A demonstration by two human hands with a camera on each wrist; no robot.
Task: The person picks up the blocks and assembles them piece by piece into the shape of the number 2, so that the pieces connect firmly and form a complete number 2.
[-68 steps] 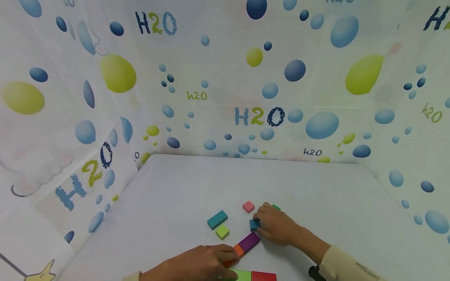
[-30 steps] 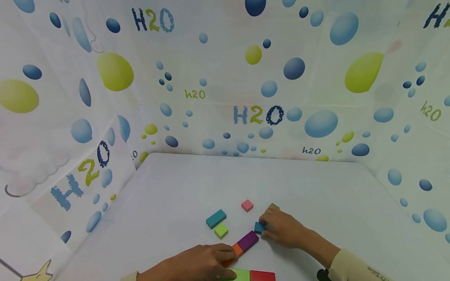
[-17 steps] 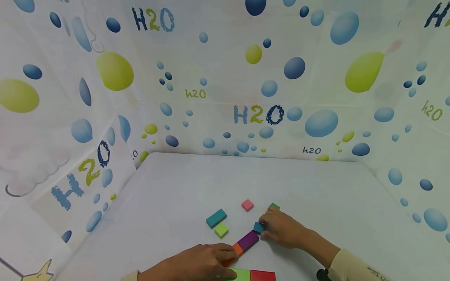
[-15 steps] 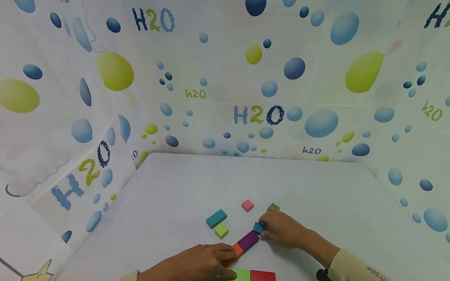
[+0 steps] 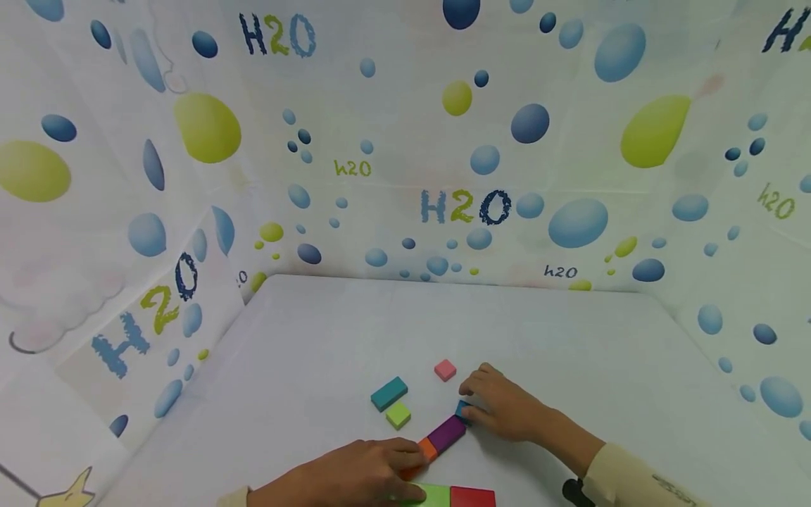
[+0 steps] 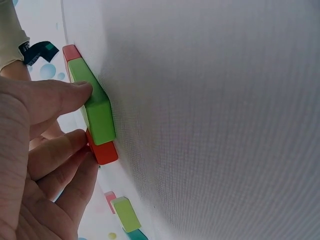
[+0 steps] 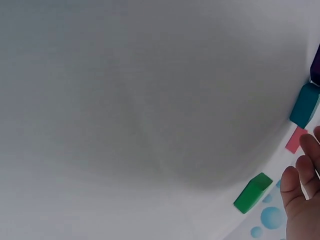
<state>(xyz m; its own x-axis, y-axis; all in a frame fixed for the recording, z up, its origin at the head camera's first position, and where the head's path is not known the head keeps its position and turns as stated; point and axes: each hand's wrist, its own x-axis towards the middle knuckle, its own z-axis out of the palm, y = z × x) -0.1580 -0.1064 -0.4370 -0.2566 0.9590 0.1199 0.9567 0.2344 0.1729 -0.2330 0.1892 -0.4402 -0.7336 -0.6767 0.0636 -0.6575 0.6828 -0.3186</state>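
With my left hand point(image 5: 364, 472) low in the head view, I rest the thumb on a light green block point(image 6: 97, 107) and fingertips against an orange block point(image 6: 104, 152). Red point(image 5: 472, 497) lies end to end with the green one. A purple block point(image 5: 447, 432) continues the orange one diagonally, and a small blue block point(image 5: 462, 410) stands at its far end. My right hand point(image 5: 507, 405) is over the blue block with fingers spread; its thumb overlaps that block, though contact is unclear. The right wrist view shows the fingers off the blue block point(image 7: 304, 106).
Beyond the row lie a teal block point(image 5: 389, 393), a lime cube point(image 5: 398, 415) and a pink cube point(image 5: 445, 370). A green block point(image 7: 253, 193) shows in the right wrist view, hidden behind my right hand in the head view. Patterned sheeting point(image 5: 393, 141) walls in the white table point(image 5: 355, 317).
The right hand's fingers have lifted off the blue block and spread, moving slightly left and away. The blue block has shifted up against the purple one. The left hand stays put.
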